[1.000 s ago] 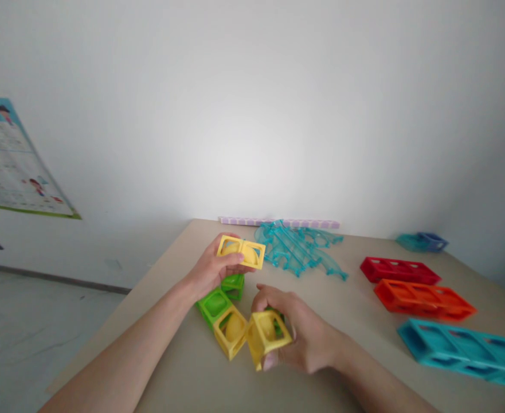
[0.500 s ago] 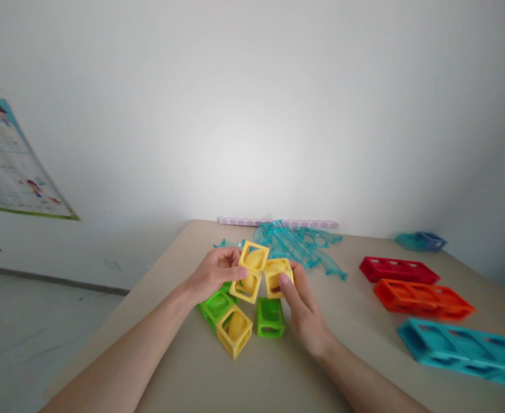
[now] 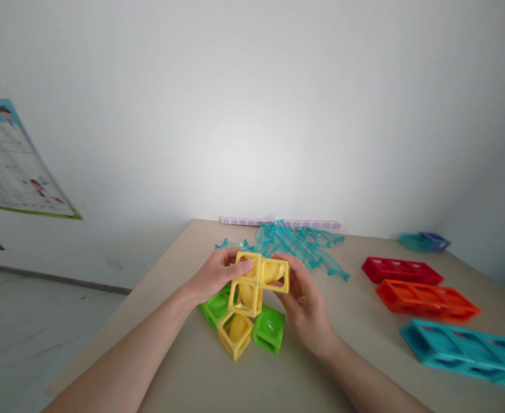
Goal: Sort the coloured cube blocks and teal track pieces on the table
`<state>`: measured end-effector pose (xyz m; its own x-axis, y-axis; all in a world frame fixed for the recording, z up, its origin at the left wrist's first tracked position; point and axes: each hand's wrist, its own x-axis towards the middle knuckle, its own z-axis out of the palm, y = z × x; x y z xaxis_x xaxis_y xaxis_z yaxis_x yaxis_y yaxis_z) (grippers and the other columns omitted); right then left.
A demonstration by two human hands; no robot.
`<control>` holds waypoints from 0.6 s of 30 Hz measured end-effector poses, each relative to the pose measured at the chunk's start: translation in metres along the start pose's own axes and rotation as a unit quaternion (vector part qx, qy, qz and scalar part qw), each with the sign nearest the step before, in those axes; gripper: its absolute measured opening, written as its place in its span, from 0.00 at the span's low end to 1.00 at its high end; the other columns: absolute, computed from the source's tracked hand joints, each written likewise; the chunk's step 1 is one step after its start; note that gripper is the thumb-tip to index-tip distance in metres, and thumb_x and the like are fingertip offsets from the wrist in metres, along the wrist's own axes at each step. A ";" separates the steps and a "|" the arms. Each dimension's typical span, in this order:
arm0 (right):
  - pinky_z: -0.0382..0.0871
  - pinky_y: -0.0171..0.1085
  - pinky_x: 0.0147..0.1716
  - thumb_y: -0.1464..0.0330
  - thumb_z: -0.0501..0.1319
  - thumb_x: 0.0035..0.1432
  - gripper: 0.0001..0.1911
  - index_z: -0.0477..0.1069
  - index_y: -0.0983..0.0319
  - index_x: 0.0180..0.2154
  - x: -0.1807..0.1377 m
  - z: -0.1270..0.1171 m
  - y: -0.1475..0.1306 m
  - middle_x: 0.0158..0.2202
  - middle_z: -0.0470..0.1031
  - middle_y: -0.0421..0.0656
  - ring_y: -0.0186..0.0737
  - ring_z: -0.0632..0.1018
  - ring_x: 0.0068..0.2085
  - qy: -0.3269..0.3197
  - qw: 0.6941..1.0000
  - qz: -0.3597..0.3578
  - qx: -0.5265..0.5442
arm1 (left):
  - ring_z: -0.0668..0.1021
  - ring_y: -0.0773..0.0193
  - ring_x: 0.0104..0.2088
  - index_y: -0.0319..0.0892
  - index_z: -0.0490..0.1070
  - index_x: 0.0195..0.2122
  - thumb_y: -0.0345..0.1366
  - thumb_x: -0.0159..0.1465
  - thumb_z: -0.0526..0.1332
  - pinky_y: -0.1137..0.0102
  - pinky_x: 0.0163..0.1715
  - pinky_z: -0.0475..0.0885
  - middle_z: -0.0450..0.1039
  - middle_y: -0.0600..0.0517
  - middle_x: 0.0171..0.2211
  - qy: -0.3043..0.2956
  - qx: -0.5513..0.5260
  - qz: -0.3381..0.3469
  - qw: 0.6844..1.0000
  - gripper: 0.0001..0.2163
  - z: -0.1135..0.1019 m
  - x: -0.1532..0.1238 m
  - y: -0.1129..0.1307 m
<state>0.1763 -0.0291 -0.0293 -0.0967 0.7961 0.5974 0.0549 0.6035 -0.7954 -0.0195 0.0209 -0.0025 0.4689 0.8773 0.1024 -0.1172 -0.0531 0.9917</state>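
My left hand (image 3: 212, 275) grips a yellow double cube block (image 3: 247, 287) held upright above the table. My right hand (image 3: 304, 299) grips a single yellow cube (image 3: 274, 273) and presses it against the top right side of that block, forming an L shape. Below the hands lie a loose yellow cube (image 3: 235, 334), a green cube (image 3: 269, 330) to its right and more green cubes (image 3: 216, 304) to its left, partly hidden by the held pieces.
A pile of clear teal track pieces (image 3: 299, 244) and a lilac strip (image 3: 278, 222) lie by the wall. Long red (image 3: 400, 270), orange (image 3: 426, 299) and teal (image 3: 462, 349) frames lie at right. The table's left edge (image 3: 149, 287) is near my left arm.
My right hand lifted a yellow cube from the table and brought it up against the yellow block in my left hand, which turned upright. The green cube below was uncovered.
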 end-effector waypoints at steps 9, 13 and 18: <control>0.71 0.39 0.39 0.61 0.65 0.56 0.15 0.67 0.61 0.43 0.002 -0.003 -0.009 0.38 0.75 0.44 0.41 0.76 0.39 0.001 0.993 0.096 -0.072 | 0.70 0.73 0.21 0.39 0.65 0.27 0.42 0.53 0.69 0.79 0.20 0.64 0.68 0.57 0.22 0.024 0.001 0.025 0.999 0.15 0.003 -0.002 0.004; 0.69 0.35 0.32 0.59 0.64 0.57 0.18 0.66 0.61 0.45 0.002 -0.002 -0.013 0.35 0.75 0.42 0.38 0.75 0.34 -0.009 0.991 0.125 -0.055 | 0.72 0.72 0.22 0.40 0.65 0.28 0.39 0.51 0.71 0.78 0.22 0.67 0.70 0.58 0.24 0.052 -0.032 0.059 0.996 0.15 0.006 -0.002 0.006; 0.65 0.32 0.29 0.65 0.64 0.56 0.15 0.65 0.59 0.45 -0.001 -0.002 -0.008 0.33 0.72 0.39 0.33 0.71 0.30 -0.049 0.991 0.079 -0.100 | 0.75 0.69 0.24 0.38 0.70 0.32 0.42 0.54 0.69 0.75 0.26 0.70 0.73 0.55 0.26 0.102 -0.087 0.052 0.990 0.14 0.005 0.003 0.000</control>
<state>0.1779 -0.0346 -0.0237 -0.1672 0.8787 0.4472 0.2717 0.4771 -0.8358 -0.0140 0.0215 -0.0014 0.2615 0.9503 0.1687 -0.3123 -0.0820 0.9464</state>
